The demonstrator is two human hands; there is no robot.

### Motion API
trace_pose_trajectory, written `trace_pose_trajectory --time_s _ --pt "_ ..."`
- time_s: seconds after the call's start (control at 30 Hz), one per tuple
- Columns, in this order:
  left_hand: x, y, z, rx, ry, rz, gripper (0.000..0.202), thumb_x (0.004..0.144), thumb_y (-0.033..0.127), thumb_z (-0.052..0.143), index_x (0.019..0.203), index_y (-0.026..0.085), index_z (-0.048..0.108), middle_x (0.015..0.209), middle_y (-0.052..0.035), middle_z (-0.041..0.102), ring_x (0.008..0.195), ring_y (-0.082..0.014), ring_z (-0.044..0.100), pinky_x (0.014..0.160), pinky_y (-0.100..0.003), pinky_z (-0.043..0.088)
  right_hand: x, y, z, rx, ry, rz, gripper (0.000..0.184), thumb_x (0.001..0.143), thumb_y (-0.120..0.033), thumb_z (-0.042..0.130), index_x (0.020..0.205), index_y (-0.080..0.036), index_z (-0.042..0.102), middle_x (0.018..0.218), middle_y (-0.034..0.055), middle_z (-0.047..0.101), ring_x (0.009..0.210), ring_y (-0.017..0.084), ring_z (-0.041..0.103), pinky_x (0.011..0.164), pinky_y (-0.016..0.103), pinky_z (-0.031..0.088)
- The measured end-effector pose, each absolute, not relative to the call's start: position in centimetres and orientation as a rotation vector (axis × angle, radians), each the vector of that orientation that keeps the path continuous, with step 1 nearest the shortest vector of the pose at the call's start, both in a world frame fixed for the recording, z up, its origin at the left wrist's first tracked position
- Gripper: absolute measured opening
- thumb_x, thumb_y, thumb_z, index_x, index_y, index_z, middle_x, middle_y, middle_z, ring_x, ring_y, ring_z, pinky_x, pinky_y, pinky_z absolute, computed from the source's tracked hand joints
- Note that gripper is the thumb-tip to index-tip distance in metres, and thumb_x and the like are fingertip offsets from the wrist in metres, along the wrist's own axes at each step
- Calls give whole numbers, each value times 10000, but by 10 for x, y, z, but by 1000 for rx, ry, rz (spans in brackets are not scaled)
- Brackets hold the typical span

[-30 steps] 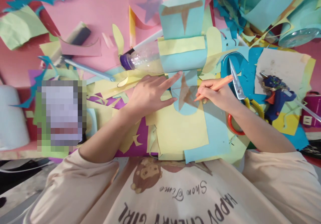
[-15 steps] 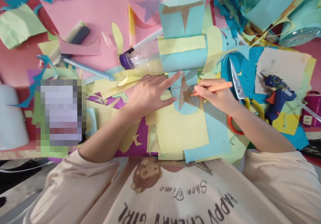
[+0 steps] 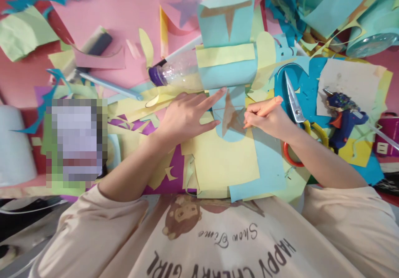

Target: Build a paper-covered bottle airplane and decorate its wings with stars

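An orange marker (image 3: pixel 270 106) is gripped in my right hand (image 3: pixel 264 118), its tip down at the right edge of a light blue paper piece (image 3: pixel 232 135) with a rounded end. Brown colouring in a pointed star-like shape covers part of that paper. My left hand (image 3: pixel 190 116) lies with fingers spread, index finger and thumb reaching to the paper's left side. Just beyond it a clear plastic bottle (image 3: pixel 182 71) with a purple cap rests on its side, wrapped in blue and yellow paper. Beneath the blue piece is a pale yellow sheet (image 3: pixel 227 166).
To my right are scissors (image 3: pixel 294 101) with orange and yellow handles and a blue glue gun (image 3: pixel 346 126). A light blue pen (image 3: pixel 110 85) lies at the left, near a blurred-out object (image 3: pixel 77 141). Paper scraps and a pink sheet (image 3: pixel 124 3) spread across the table.
My right hand has shifted slightly right and down with the marker, which now tilts up more steeply. The left hand, paper and bottle stay put.
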State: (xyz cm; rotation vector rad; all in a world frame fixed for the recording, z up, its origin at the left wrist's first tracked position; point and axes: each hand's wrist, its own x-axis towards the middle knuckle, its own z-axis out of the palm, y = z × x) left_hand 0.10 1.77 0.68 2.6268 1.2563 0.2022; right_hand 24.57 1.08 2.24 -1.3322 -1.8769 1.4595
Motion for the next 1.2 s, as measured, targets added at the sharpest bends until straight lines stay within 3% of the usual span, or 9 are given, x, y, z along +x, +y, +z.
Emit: trace_pose_trajectory --time_s 0.1,0.23,0.37,0.67,0.83,1.2 --pt "1 18 6 2623 1253 205 616 901 433 521 1458 195 408 785 -26 610 744 -198 595 714 -303 455 246 11 24 -1315 -1901 1471 392 827 -209 541 453 -190 425 485 -27 457 513 93 524 471 224 397" --pt "1 18 6 2637 1254 210 620 897 432 528 1457 195 408 787 -24 614 754 -202 602 721 -306 459 244 12 26 -1339 -1764 1435 341 844 -221 531 505 -178 530 551 -5 561 511 83 504 462 226 381" --pt "1 17 6 2653 1254 198 618 903 435 519 1460 193 405 787 -26 619 754 -203 607 719 -305 464 243 11 27 -1384 -1678 1397 348 876 -369 590 584 -179 581 613 4 592 589 105 568 497 228 416" --pt "1 17 6 2642 1268 199 615 900 443 523 1455 202 415 778 -23 612 746 -197 601 717 -301 455 243 11 28 -1371 -1862 1280 404 907 -424 583 584 -185 546 567 -26 496 550 87 456 509 247 347" --pt "2 17 7 2649 1268 189 615 901 440 522 1455 194 419 785 -26 618 745 -202 603 710 -304 456 243 11 26 -1348 -1849 1314 427 890 -431 588 552 -178 523 552 -22 513 536 81 454 501 246 332" --pt "1 17 8 2645 1265 199 607 901 437 524 1450 200 423 784 -26 622 740 -196 600 708 -297 455 247 12 23 -1357 -1857 1429 306 845 -242 557 548 -188 507 563 -14 578 564 106 582 495 231 392"
